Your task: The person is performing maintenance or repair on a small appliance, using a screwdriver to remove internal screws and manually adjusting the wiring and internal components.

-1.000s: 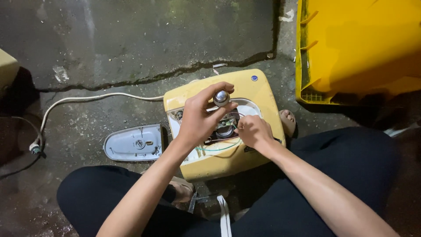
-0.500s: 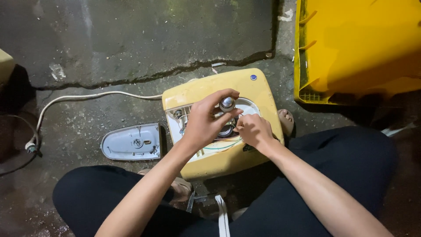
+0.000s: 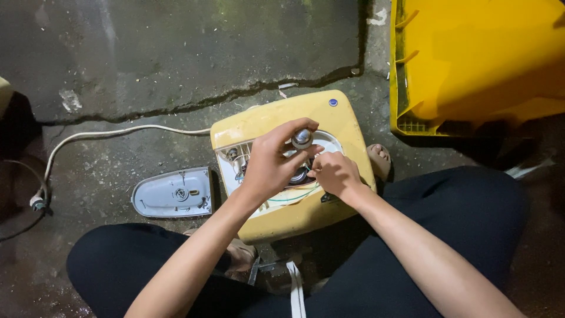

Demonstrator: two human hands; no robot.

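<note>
There's a big yellow plastic bin (image 3: 477,59) top right on the cracked concrete floor (image 3: 176,53). A grey detached cover panel (image 3: 173,192) lies face-up at left, white power cord (image 3: 100,136) curving above it.

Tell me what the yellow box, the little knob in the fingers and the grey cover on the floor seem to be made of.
The yellow box looks like moulded plastic, aged and slightly glossy, with rounded corners. The knob held by the left hand shines silvery, probably metal or chromed plastic. The grey cover seems matt plastic, with moulded ribs and screw posts on its inner face.
</note>
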